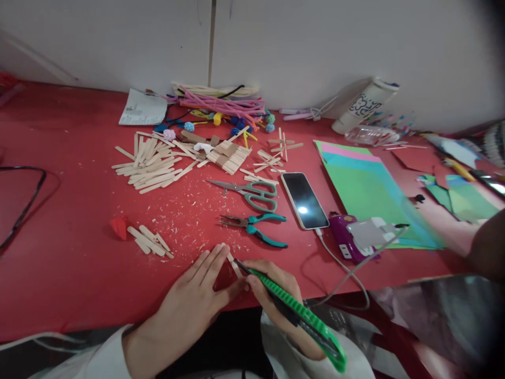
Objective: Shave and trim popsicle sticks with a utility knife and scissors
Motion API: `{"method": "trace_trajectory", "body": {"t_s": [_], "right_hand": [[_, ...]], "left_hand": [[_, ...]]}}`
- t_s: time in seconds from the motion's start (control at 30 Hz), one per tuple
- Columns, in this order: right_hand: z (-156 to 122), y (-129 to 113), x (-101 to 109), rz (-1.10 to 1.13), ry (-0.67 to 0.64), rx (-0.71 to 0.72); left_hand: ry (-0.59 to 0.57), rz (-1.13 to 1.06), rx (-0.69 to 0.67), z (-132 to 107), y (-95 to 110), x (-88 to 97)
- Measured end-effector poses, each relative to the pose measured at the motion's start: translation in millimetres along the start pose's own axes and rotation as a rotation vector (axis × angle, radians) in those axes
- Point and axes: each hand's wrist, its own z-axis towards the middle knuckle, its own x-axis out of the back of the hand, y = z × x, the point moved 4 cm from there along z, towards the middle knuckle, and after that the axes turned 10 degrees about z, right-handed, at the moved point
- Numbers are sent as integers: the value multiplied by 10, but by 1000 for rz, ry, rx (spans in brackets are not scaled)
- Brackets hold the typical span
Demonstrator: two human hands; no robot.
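My right hand (276,287) is closed around a green utility knife (303,310), its blade angled toward the upper left. The blade end touches or lies just over a wooden craft stick (235,267) on the table. My left hand (193,295) lies low over the tabletop with fingers stretched. Its fingertips hold the far end of that stick and its thumb reaches the near end. Pale wood shavings (189,210) are scattered beyond my hands. Several short cut stick pieces (148,242) lie to the left, beside a small red object (119,227).
Teal-handled pliers (252,227) and scissors (256,195) lie ahead. Behind them are piled craft sticks (153,163) and pipe cleaners (224,102). A phone (303,200) with a cable, a purple box (343,237), coloured sheets (363,184) and a tumbler (365,105) stand rightward.
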Motion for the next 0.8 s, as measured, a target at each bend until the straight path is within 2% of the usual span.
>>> {"method": "trace_trajectory", "body": {"t_s": [0.13,0.33,0.57,0.8], "right_hand": [[0,-34,20,-13,24,-8],[55,-68,-5,-21,7,70],[84,-121,-22,-68,-16,89],[80,-127,15,-80,9,60]], "left_hand": [[11,23,8,11,-11,35],[56,43,22,49,-21,95],[36,48,18,30,-8,39],[73,37,28,41,-10,28]]}}
